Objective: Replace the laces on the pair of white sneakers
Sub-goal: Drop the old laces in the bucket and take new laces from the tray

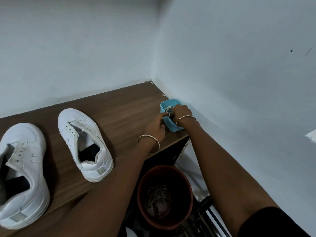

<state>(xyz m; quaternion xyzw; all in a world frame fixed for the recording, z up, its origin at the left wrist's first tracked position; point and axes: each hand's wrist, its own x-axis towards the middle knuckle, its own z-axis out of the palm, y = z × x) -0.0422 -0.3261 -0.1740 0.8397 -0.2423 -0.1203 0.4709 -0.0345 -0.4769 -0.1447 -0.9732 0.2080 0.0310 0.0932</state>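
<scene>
White laces [168, 109] sit in the blue tub [171, 126] at two o'clock on the counter [119, 103] — expect limp, light, tangle-prone. Your right grip [181, 112] pinches them, left grip [155, 126] clamps the tub; lift by a tip.

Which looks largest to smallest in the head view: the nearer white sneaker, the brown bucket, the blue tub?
1. Nearer white sneaker, though closeness to the camera enlarges it.
2. Brown bucket.
3. Blue tub holding white laces.
</scene>
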